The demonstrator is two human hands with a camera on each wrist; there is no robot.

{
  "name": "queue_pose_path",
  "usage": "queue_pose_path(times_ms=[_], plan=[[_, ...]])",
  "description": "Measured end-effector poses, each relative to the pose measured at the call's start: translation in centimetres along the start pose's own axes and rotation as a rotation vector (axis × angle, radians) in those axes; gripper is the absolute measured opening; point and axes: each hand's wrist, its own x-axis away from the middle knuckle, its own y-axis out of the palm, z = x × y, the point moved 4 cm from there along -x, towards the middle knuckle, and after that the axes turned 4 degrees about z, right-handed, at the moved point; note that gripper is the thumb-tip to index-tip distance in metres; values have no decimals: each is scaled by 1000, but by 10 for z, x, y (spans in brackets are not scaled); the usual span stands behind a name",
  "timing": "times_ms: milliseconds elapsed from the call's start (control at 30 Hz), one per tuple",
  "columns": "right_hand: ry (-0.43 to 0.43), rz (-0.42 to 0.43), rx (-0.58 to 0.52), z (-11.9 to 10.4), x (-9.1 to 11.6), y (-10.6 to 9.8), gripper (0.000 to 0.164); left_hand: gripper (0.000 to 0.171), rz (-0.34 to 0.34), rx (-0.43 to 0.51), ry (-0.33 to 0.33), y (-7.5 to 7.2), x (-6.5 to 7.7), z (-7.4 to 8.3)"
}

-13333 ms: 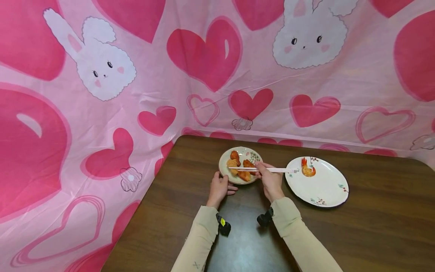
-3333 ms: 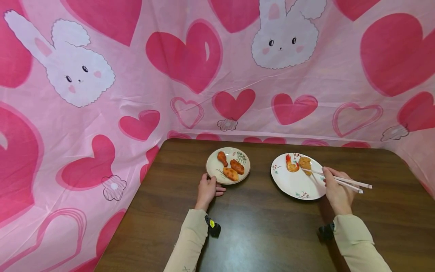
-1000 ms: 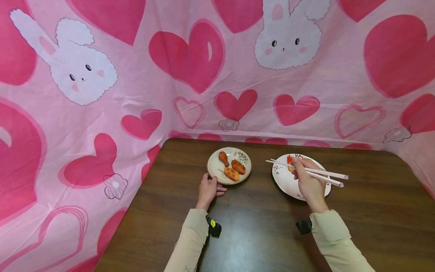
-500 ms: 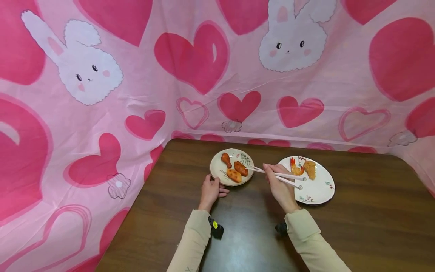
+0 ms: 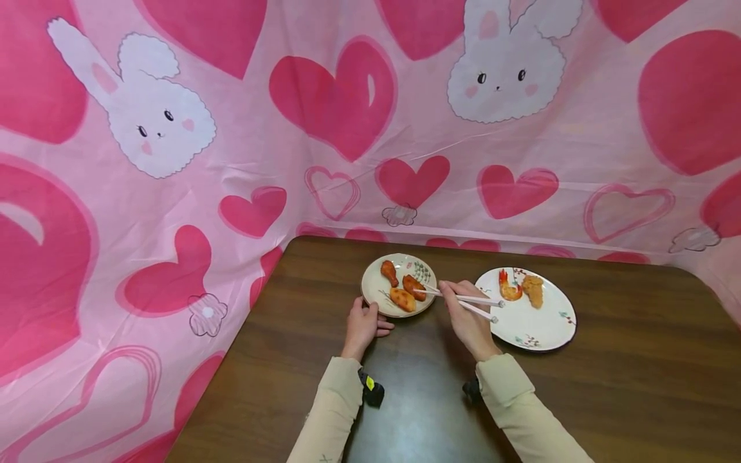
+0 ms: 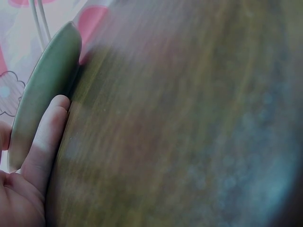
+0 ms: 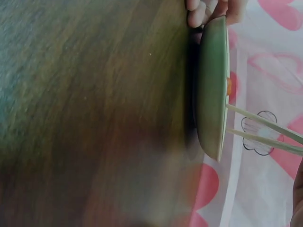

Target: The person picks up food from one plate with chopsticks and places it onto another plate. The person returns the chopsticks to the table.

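The left hand [image 5: 363,325] pinches the near left edge of the small round plate [image 5: 373,283], its thumb at the rim and, in the left wrist view, one straight finger lying along the outer wall low by the wooden table [image 5: 422,386]; this hold seems meant to steady the plate rather than lift it. The right hand [image 5: 470,325] holds a pair of pale chopsticks [image 5: 477,299] well back from their tips, which leaves a long reach over the rim while the fingers stay off the food. The sticks stand slightly apart, their tips at the reddish-brown chicken wing [image 5: 413,287], probably so as to straddle it; whether they grip it I cannot tell. The wing lies on the round plate between the drumstick [image 5: 389,272] and a yellower, browned piece [image 5: 402,299], and being on the side toward the right hand, it looks the easiest to reach. Just to the right, the white oval plate [image 5: 538,325] bears a curled shrimp [image 5: 510,286] and a breaded fried piece [image 5: 533,290] side by side near its far edge, with bare surface toward the person.
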Motion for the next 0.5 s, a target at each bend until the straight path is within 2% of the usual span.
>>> queue_pose_path(times_ms=[133, 233, 500], plan=[[14, -7, 24, 0, 0, 5, 30, 47, 1, 2, 7, 1, 0, 0], [-12, 4, 45, 0, 2, 9, 29, 47, -1, 1, 7, 1, 0, 0], [-210, 48, 16, -5, 7, 16, 17, 46, 7, -1, 3, 0, 1, 1]])
